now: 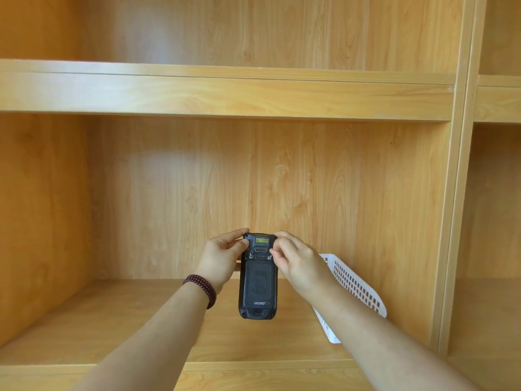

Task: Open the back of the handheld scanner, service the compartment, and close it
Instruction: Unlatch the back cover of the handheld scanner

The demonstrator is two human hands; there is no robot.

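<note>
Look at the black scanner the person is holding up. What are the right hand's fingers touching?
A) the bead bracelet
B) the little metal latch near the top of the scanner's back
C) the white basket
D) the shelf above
B: the right hand pinches at the small metal latch on the upper back of the scanner, while the white basket lies behind that arm and the bead bracelet is on the other wrist.

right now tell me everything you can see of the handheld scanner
The handheld scanner is black, rugged plastic, held upright with its back to the camera in front of a wooden shelf. A textured back cover, still on, reads "urovo"; above it sit two small metal latches and a yellowish window. The left hand grips its upper left edge; right hand fingers pinch the right latch.
</note>
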